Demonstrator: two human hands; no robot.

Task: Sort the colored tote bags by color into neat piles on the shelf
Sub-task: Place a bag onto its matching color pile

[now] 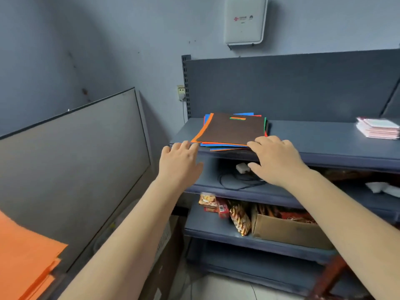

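White wall box (245, 19) with a red cross mark, mounted far on the wall. Socket (181, 93) with cable, left of the back panel. Grey panel (71, 169) leans at left. Pink paper stack (378, 128), far right. White adapter (242, 167) and black cable (240, 182) one level down. Snack packets (239, 217) and cardboard box (287, 231) lower still.
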